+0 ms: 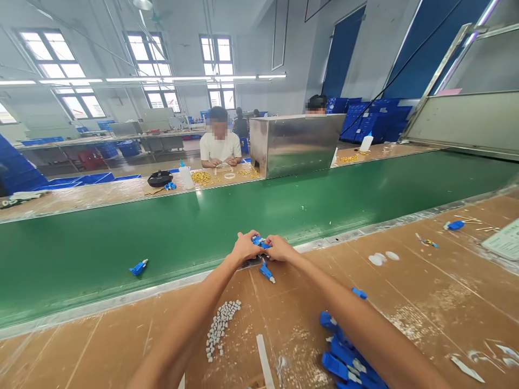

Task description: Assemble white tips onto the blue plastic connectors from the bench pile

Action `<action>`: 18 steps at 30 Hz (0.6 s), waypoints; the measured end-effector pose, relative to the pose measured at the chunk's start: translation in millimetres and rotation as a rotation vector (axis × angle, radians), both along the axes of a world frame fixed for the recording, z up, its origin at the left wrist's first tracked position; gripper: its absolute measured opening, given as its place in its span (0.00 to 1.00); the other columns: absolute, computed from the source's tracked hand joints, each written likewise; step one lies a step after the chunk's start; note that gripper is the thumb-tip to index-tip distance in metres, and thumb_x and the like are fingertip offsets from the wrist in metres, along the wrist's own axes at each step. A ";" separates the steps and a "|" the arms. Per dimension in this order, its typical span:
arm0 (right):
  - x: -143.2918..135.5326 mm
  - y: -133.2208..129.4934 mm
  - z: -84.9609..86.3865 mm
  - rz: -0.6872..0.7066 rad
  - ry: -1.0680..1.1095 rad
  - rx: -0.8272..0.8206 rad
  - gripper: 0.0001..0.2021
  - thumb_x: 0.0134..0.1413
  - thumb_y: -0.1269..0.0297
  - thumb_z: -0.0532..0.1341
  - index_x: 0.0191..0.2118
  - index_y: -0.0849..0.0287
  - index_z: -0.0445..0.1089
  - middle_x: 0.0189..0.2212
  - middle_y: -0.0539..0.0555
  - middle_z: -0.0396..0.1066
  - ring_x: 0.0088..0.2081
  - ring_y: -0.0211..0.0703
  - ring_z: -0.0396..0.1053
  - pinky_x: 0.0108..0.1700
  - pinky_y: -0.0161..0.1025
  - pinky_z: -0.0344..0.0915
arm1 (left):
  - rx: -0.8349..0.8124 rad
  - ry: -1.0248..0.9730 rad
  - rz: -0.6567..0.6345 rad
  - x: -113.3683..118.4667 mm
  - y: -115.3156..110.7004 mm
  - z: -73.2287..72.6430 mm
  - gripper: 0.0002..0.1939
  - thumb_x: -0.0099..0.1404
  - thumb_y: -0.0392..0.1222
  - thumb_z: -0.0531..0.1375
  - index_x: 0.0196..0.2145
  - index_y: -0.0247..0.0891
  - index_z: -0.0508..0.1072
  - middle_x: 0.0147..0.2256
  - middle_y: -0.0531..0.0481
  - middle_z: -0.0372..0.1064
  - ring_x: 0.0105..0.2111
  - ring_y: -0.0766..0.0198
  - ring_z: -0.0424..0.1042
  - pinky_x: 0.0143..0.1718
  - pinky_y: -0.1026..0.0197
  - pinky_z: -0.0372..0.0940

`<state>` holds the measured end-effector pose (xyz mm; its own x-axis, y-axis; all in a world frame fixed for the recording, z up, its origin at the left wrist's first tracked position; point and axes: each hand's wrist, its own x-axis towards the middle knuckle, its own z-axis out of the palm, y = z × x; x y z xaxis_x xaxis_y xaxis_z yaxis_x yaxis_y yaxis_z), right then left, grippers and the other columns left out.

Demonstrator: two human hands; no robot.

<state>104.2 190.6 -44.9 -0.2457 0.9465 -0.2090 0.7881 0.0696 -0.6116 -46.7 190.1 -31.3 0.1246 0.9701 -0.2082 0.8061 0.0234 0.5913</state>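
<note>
My left hand (245, 248) and my right hand (279, 248) meet at the near edge of the green belt, fingers closed around several blue plastic parts (260, 241). The fingers partly cover these parts, so which hand grips which piece is hard to see. Just below, another blue part with a whitish tip (266, 272) lies on the brown tabletop. Left of it is a cluster of small grey blocks (221, 327). Under my right forearm sits a pile of similar blue parts (338, 359), partly hidden by the arm.
A single blue part (139, 267) rests on the green belt (81, 243). Beyond the belt, a person in a white top works by yellow pieces (201, 178), a white bottle (186, 175) and a metal box (300, 146). Thin white discs (377, 259) lie to the right.
</note>
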 end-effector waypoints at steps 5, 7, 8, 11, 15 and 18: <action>37.4 -35.0 7.1 0.072 0.007 -0.041 0.16 0.65 0.60 0.62 0.54 0.60 0.69 0.52 0.57 0.71 0.47 0.50 0.73 0.47 0.50 0.73 | -0.106 -0.224 -0.119 10.5 -25.8 -0.1 0.16 0.69 0.44 0.60 0.52 0.35 0.69 0.42 0.47 0.72 0.33 0.64 0.73 0.33 0.58 0.72; 57.9 -56.1 9.6 0.092 -0.010 -0.035 0.16 0.64 0.59 0.62 0.53 0.61 0.69 0.51 0.56 0.71 0.47 0.51 0.73 0.46 0.50 0.73 | -0.157 -0.308 -0.167 23.1 -41.0 -3.5 0.14 0.69 0.43 0.60 0.50 0.34 0.70 0.37 0.49 0.72 0.29 0.67 0.72 0.28 0.62 0.71; 68.4 -67.0 10.9 0.097 -0.018 -0.026 0.16 0.64 0.60 0.62 0.53 0.61 0.69 0.51 0.56 0.71 0.47 0.50 0.73 0.46 0.49 0.73 | -0.179 -0.350 -0.186 31.0 -49.3 -5.7 0.14 0.69 0.42 0.61 0.49 0.34 0.70 0.35 0.51 0.72 0.26 0.68 0.71 0.26 0.64 0.70; 98.3 -96.7 17.7 0.078 -0.027 0.015 0.12 0.64 0.59 0.62 0.48 0.62 0.71 0.44 0.54 0.74 0.41 0.45 0.74 0.42 0.46 0.73 | -0.229 -0.466 -0.232 57.5 -75.4 -12.7 0.14 0.63 0.36 0.64 0.47 0.34 0.71 0.30 0.54 0.71 0.22 0.71 0.69 0.23 0.67 0.67; 132.6 -123.1 36.8 -0.013 0.036 0.120 0.10 0.59 0.59 0.63 0.31 0.62 0.73 0.26 0.50 0.73 0.29 0.42 0.70 0.33 0.38 0.65 | -0.302 -0.562 -0.289 87.0 -107.3 -17.9 0.15 0.55 0.34 0.65 0.42 0.36 0.74 0.26 0.56 0.71 0.19 0.71 0.68 0.22 0.67 0.67; 153.6 -136.6 53.1 -0.086 0.126 0.200 0.11 0.55 0.58 0.61 0.29 0.61 0.73 0.23 0.50 0.72 0.28 0.42 0.68 0.30 0.36 0.60 | -0.305 -0.577 -0.285 99.7 -125.5 -15.4 0.17 0.50 0.35 0.66 0.40 0.38 0.76 0.22 0.57 0.70 0.17 0.69 0.66 0.19 0.67 0.63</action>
<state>257.9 54.0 8.3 -0.1749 0.9845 0.0115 0.7150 0.1350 -0.6859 53.0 64.5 -46.7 0.5365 0.7927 -0.2896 0.3659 0.0908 0.9262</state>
